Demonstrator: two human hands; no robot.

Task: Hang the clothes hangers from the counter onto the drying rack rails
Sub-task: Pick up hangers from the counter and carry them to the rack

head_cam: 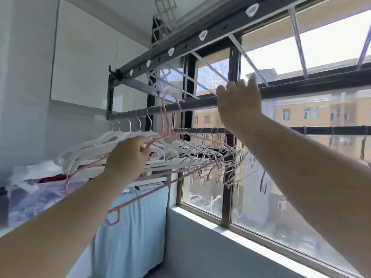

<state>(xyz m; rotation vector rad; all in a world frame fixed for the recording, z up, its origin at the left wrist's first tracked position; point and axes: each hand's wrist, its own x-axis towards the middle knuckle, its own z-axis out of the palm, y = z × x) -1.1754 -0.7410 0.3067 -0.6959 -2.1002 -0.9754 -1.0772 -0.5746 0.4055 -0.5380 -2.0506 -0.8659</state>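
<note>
Below dark rail (200,104): left hand (128,155) pinches thin pink hanger (140,197); right hand (239,103) flat, fingers straight.

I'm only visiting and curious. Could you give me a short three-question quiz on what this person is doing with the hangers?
1. True or false: the left hand grips a pink hanger.
2. The right hand is: A gripping a white hanger; B open, up at the dark rail; C resting on the windowsill.
3. Fill in: the white hangers hang to the ___ of the pink hanger's hook.

Key: 1 true; 2 B; 3 left.
</note>
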